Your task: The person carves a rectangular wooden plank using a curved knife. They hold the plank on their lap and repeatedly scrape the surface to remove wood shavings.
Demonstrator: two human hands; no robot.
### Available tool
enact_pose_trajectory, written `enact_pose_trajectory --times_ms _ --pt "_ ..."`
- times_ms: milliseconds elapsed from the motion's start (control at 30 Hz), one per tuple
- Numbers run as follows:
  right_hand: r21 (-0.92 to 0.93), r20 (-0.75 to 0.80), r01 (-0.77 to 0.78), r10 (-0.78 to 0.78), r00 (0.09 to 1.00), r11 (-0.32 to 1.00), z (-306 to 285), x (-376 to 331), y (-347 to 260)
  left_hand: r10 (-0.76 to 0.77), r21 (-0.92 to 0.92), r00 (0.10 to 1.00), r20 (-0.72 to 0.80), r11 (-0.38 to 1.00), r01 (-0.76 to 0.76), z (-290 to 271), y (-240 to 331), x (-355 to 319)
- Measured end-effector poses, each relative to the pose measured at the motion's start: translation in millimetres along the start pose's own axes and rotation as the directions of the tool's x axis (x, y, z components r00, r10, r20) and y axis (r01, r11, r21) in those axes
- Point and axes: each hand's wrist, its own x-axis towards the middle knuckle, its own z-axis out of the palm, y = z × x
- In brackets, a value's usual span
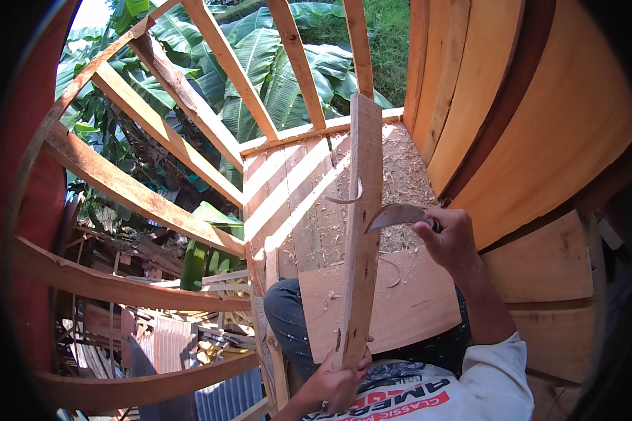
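A long wooden batten (364, 210) slants up and away from my lap. Its near end is in my left hand (338, 384), with the fingers wrapped round it. My right hand (451, 242) is closed on the handle of a knife with a curved blade (399, 215). The blade lies against or very close to the batten's right edge, about midway along it; whether it touches I cannot tell. A thin curled shaving (344, 201) hangs at the batten's left side. Under the batten, a flat wooden board (418, 309) rests across my thighs.
Wood shavings (407, 168) litter the plank floor (298, 203) in front of me. Open wooden railing slats (168, 147) stand along the left and far side, with banana leaves beyond. A plank wall (541, 126) rises close on the right. Scrap wood and corrugated sheets (172, 344) lie below left.
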Motion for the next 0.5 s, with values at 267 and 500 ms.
enact_pose_trajectory --times_ms 267,500 --pt "-0.099 0.054 -0.057 0.063 0.997 0.993 -12 31 4 -0.037 0.106 0.999 0.039 0.994 0.032 7 -8 5" --pt "-0.220 0.018 -0.022 0.027 0.999 0.975 -15 59 11 -0.017 0.062 1.000 0.024 0.998 0.015 10 -8 5"
